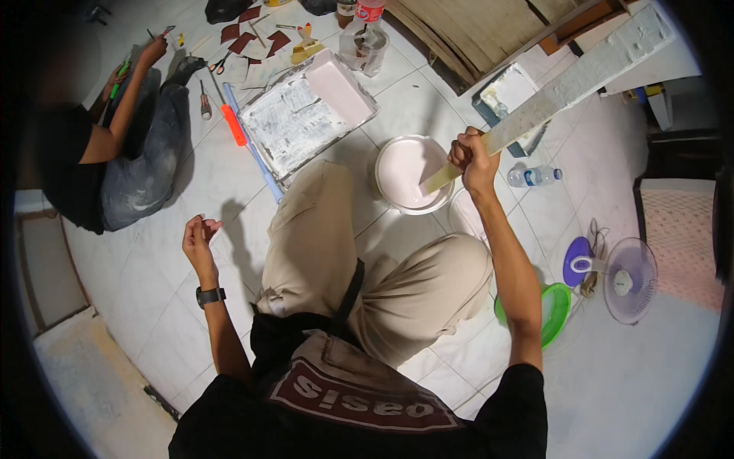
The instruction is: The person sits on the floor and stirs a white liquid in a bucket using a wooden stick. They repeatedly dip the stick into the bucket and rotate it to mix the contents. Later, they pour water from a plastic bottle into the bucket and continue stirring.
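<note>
My right hand is closed round a long, flat wooden stick coated with whitish paint along its upper length. The stick's lower end dips into pale pink paint in a round white bucket, which stands on the floor in front of my knees. The stick slants up to the far right. My left hand hovers left of my knee with its fingers loosely bent, and I see nothing in it. Beyond my left knee lies a paint tray with pink paint in its far end.
A seated person at the left holds a green-handled tool. A screwdriver, a blue pole and a plastic bottle lie or stand around the tray. To my right are a water bottle, green basin and fan.
</note>
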Tool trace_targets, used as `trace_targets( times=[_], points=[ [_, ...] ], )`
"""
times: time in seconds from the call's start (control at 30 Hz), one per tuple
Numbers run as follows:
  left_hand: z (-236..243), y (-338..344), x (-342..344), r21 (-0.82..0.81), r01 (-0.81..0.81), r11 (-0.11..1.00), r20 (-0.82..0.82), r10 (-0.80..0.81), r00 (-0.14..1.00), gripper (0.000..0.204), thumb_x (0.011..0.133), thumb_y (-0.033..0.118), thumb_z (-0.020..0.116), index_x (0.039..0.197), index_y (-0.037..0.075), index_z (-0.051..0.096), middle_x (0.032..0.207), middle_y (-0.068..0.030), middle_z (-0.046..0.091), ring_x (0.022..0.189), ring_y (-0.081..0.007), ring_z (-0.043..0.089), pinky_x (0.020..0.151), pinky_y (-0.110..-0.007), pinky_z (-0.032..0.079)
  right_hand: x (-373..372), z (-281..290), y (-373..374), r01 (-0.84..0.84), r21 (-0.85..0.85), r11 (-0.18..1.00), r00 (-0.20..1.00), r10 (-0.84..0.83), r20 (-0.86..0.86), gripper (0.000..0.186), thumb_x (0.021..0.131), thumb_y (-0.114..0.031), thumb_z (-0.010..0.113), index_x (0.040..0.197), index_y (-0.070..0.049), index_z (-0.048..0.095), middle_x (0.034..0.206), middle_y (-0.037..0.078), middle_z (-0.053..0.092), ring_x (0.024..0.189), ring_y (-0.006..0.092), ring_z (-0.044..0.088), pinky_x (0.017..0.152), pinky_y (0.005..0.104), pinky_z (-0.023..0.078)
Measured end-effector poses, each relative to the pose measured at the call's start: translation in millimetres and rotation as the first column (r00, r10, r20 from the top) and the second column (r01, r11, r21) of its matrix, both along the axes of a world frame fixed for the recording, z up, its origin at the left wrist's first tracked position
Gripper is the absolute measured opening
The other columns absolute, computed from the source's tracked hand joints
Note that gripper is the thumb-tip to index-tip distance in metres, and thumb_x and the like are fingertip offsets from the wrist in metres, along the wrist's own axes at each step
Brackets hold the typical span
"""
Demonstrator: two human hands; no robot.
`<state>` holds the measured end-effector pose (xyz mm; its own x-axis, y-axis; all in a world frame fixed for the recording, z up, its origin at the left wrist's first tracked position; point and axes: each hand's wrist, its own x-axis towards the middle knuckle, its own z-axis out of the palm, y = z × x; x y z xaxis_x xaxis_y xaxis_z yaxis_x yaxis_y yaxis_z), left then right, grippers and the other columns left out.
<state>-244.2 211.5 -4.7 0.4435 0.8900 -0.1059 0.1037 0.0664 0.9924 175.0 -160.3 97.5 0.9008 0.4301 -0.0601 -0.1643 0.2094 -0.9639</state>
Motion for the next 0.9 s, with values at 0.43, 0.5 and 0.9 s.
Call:
trace_targets(
  times=[0.43, 0.5, 0.9],
  points=[
    [184, -31, 307, 0.557, 0.671, 0.489, -0.132, -0.746, 0.653, 0.027, 0.105, 0.021, 0.058, 0.118, -0.002, 0.065, 0.103, -0.0074, 0.068, 0.092, -0.0171, 0.069, 0.086, -0.029, 0.051, 24, -18, 18, 0.194, 0.256, 0.947, 0.962, -0.235, 0.138, 0.027, 0.087, -0.004, 0.058, 0.063, -0.006, 0.047, 0.058, 0.0, 0.042, 0.049, 0.0081, 0.039, 0.046, 0.0256, 0.034],
    [213, -64, 339, 0.522, 0.755, 0.396, -0.127, -0.839, 0.529, 0.03, 0.105, 0.025, 0.058, 0.12, 0.0, 0.064, 0.103, -0.0092, 0.069, 0.088, -0.0162, 0.068, 0.083, -0.031, 0.055, 29, -18, -16, 0.192, 0.176, 0.966, 0.962, -0.22, 0.161, 0.03, 0.088, -0.004, 0.057, 0.062, -0.007, 0.043, 0.058, 0.0, 0.04, 0.048, 0.0088, 0.038, 0.047, 0.0264, 0.034],
    [257, -143, 456, 0.381, 0.923, 0.045, -0.126, -0.987, 0.1, 0.042, 0.109, 0.035, 0.046, 0.114, -0.004, 0.062, 0.097, -0.0131, 0.07, 0.074, -0.0173, 0.07, 0.068, -0.029, 0.057, -46, -19, 15, -0.004, 0.256, 0.967, 0.989, -0.033, 0.142, 0.028, 0.087, -0.003, 0.057, 0.062, -0.005, 0.044, 0.058, 0.001, 0.044, 0.048, 0.0098, 0.038, 0.046, 0.027, 0.031]
  ],
)
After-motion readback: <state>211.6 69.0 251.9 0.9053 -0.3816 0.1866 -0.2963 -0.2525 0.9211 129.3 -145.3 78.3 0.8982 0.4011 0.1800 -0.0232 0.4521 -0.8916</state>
